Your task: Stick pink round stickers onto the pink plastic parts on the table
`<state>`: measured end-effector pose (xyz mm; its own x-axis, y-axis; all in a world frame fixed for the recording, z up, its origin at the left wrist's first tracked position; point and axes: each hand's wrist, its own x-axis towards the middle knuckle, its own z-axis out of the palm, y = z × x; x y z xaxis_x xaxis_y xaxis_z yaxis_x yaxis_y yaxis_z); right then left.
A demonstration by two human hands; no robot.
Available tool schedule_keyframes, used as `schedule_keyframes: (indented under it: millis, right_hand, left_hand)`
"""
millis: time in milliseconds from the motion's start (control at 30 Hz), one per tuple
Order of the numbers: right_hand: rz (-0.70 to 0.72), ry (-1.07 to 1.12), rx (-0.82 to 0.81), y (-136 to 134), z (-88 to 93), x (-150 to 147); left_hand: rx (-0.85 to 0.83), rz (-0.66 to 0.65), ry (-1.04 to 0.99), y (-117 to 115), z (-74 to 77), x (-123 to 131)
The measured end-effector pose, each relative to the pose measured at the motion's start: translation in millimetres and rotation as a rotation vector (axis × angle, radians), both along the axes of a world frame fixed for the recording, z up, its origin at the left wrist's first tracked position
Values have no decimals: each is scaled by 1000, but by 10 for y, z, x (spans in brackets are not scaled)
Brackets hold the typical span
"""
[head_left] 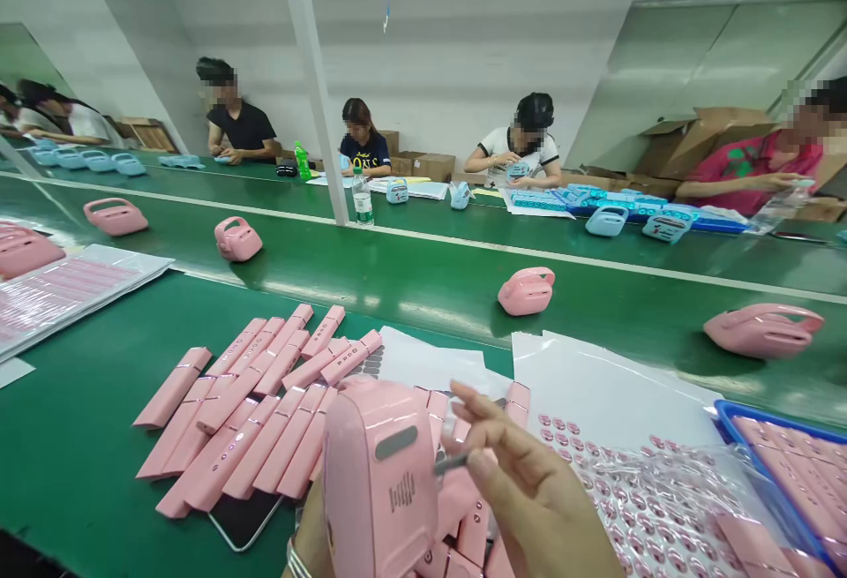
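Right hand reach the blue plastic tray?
Probably yes: the right hand is near the blue plastic tray of pink parts; only a flat clear bag of round pink stickers lies between. It pinches a grey strip.

This is a factory assembly workshop. A long green counter [79, 437] is running alongside a conveyor belt [371, 265] that is carrying pink handled devices [526, 291]. Seated workers [520, 150] are handling pale blue units [607, 221] along a second green line, while cardboard cartons [433, 167] are standing stacked against the far wall.
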<state>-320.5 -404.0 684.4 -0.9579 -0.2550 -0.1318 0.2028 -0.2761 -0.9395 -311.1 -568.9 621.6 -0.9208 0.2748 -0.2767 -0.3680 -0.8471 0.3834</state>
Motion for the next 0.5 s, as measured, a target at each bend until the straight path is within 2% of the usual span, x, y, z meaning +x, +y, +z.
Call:
schedule_keyframes:
  millis: [67,133,367,500]
  right_hand:
    - [112,-47,14,3,-16,62]
    - [150,-64,20,-33,-31,123]
    - [79,-87,-11,-150,-56,204]
    - [51,-94,10,-156,-50,217]
  left_hand:
    - [6,-9,-28,20,-7,16]
    - [13,-22,-53,38,-6,32]
    - [-20,-20,-78,56,105,27]
    - [-34,-24,-100,41,87,18]
